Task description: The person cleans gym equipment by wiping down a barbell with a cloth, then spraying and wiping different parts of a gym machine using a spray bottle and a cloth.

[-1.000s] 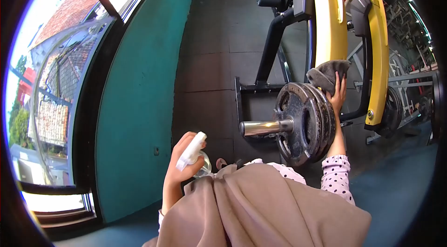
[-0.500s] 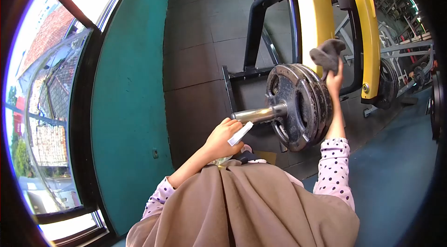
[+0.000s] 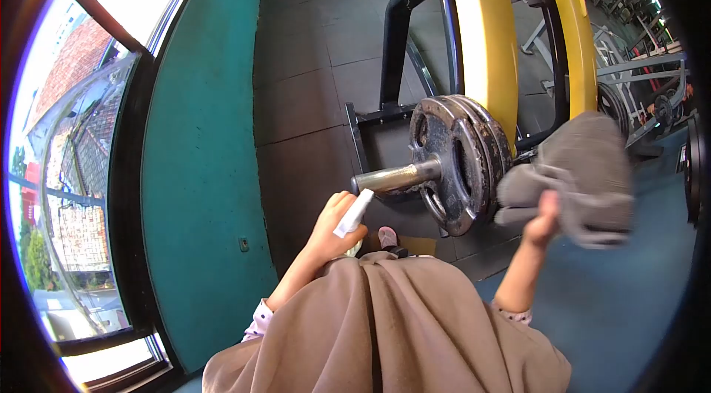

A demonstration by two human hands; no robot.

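My left hand [image 3: 333, 229] is closed around a spray bottle with a white head [image 3: 354, 214], just below the end of a metal bar [image 3: 396, 177]. Black weight plates [image 3: 463, 163] are stacked on that bar, beside the yellow frame [image 3: 485, 45] of a machine. To the right of the plates, my right hand [image 3: 543, 221] grips a grey cloth [image 3: 585, 178], which hangs spread out and is blurred by motion. The cloth is apart from the yellow frame and hides part of my fingers.
A teal wall [image 3: 200, 126] with a window [image 3: 74, 171] runs along the left. Dark floor tiles [image 3: 296, 104] lie between wall and machine. More gym racks [image 3: 644, 67] stand at the right. My foot [image 3: 387, 236] shows below the bar.
My right hand has pulled the cloth back from the yellow frame, down and to the right. My left hand has moved with the bottle from the wall side to near the bar's end.
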